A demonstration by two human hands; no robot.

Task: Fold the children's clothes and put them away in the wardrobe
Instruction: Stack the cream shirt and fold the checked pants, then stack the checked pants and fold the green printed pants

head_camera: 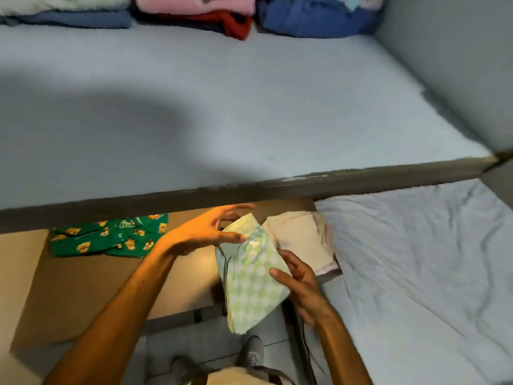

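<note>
Both hands hold the folded green checked cloth (251,276) in the air, below the shelf's (249,107) front edge. Left hand (205,232) pinches its top; right hand (299,282) curls round its side. A loose grip could let it flop open.

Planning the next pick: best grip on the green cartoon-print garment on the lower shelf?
Judgement: pinch the green cartoon-print garment at its near edge, coming from the front and below the upper shelf edge. It lies flat and spread out, its far part tucked under that shelf, so only the near edge is open.

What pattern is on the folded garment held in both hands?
Pale green and white checks on the folded garment, seen in the head view.
</note>
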